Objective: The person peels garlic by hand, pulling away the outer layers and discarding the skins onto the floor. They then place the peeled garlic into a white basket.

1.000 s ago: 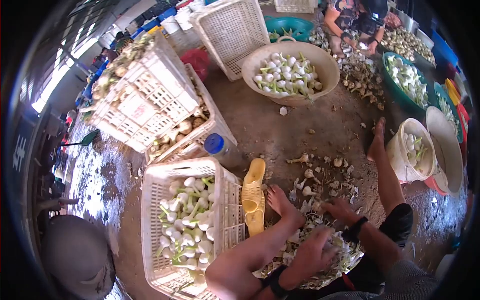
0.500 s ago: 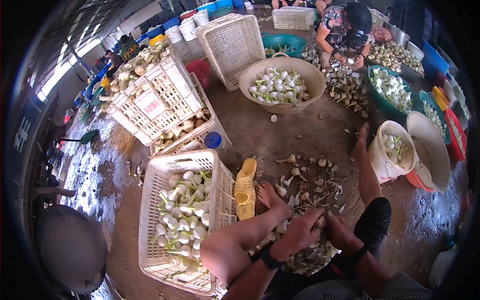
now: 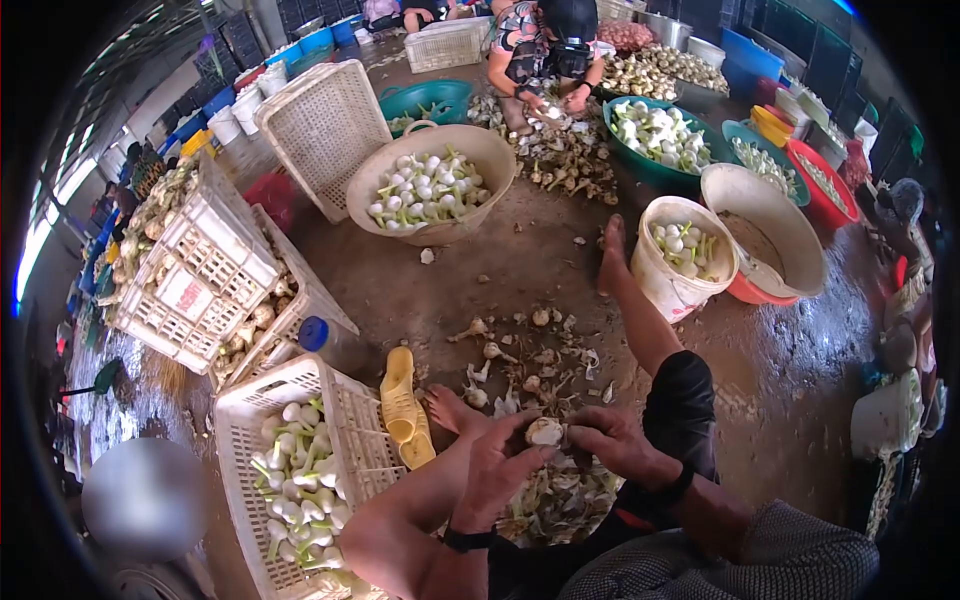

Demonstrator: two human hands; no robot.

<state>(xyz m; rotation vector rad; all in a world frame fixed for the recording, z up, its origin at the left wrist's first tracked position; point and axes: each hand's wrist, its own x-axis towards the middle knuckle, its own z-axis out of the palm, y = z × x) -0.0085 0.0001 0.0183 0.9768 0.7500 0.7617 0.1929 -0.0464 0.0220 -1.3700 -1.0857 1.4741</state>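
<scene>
Between my thumb and fingers, my left hand (image 3: 500, 465) holds a pale garlic bulb (image 3: 545, 432). My right hand (image 3: 615, 438) is at the bulb's right side, its thumb and fingertips pinched together against it. Garlic skins (image 3: 560, 495) lie in a heap below both hands. Farther forward, loose unpeeled bulbs and scraps (image 3: 535, 365) are scattered on the floor. At my left, a white plastic crate (image 3: 365, 440) holds peeled white bulbs with green stems. Beside the crate lie yellow slippers (image 3: 398, 395).
A beige basin (image 3: 430, 232) and a white bucket (image 3: 680, 292) hold peeled bulbs. Stacked crates (image 3: 200, 290) of unpeeled garlic stand at the left, near a blue-lidded jar (image 3: 314, 334). A co-worker (image 3: 545, 60) crouches over garlic ahead. Green basins (image 3: 655, 178) stand at the right.
The view has swung to the right, so the surroundings appear farther left. My hands have moved a little apart, and the bulb between them now shows clearly.
</scene>
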